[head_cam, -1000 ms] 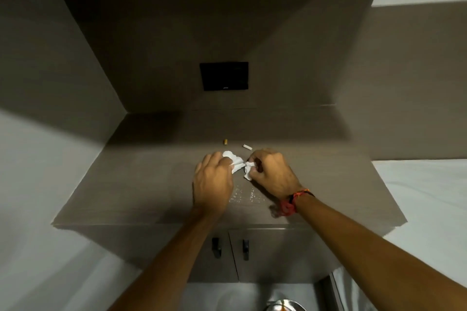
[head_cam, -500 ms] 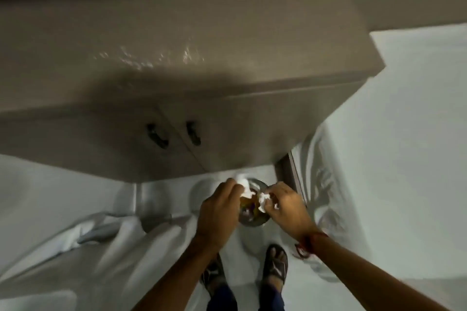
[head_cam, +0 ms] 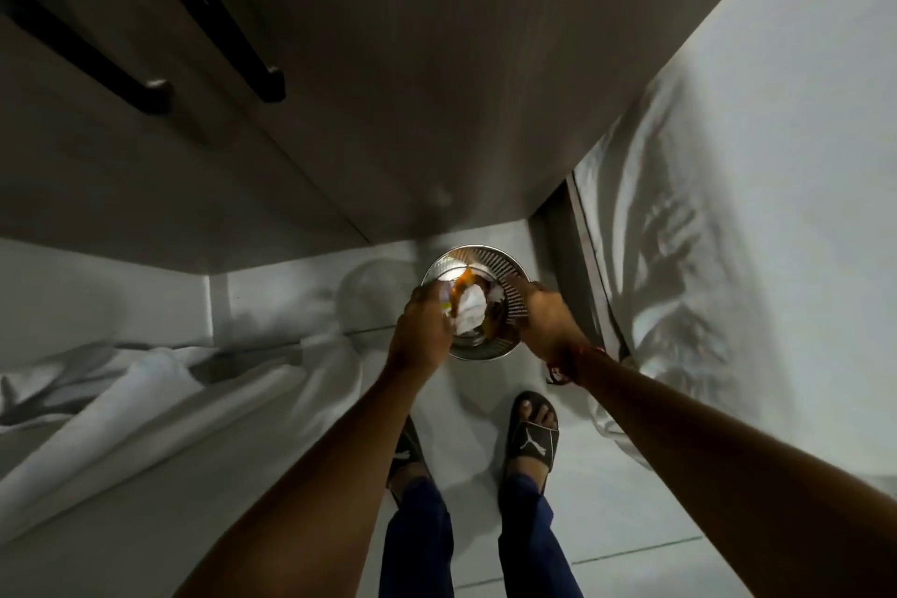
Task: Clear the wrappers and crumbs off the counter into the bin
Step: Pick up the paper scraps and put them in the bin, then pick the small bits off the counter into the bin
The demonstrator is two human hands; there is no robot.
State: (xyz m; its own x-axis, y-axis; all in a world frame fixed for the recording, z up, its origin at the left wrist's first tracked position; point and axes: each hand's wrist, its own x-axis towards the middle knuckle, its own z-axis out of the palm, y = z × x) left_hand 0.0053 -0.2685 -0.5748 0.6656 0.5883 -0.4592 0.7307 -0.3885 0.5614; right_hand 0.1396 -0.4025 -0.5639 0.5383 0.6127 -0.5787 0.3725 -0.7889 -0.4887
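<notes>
A round perforated metal bin (head_cam: 478, 354) stands on the floor just below the cabinet's lower corner. Orange and white rubbish lies inside it. Both my hands are at its mouth. My left hand (head_cam: 421, 331) curls over the left rim, fingers against a crumpled white wrapper (head_cam: 470, 312) that hangs in the opening. My right hand (head_cam: 544, 321), with a red band at the wrist, reaches over the right rim with fingers pointing down. A small white scrap (head_cam: 495, 294) shows by its fingertips, and whether it is held is unclear. The countertop is out of view.
The cabinet front (head_cam: 388, 87) with two black handles (head_cam: 218, 15) looms close above the bin. Rumpled white sheets lie at the left (head_cam: 145, 403) and hang at the right (head_cam: 704, 257). My feet in black sandals (head_cam: 531, 435) stand on the pale floor right behind the bin.
My view dropped from the countertop to the floor. Both hands carried the white wrappers down from the counter and have lowered from above the bin to its mouth.
</notes>
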